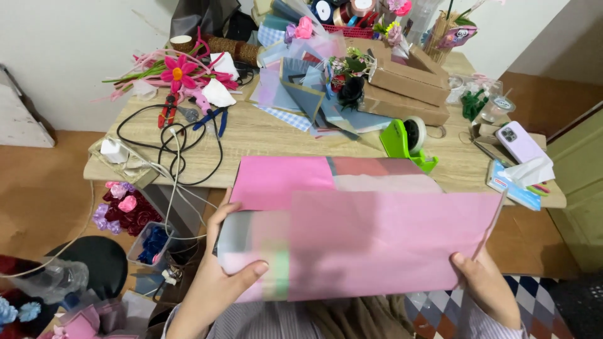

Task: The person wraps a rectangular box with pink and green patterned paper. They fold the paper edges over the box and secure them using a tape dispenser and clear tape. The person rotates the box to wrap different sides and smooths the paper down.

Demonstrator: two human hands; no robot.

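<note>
Now the left hand (217,285) pinches the left edge of the pink paper sheets (370,242), held just in front of the worktop (264,135); right hand (487,285) clamps the lower right corner. Light, floppy stuff, likely crease-prone, best gripped at both ends.

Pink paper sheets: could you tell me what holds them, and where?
Both hands hold the pink sheets: left hand at the left edge, right hand at the lower right corner.
</note>
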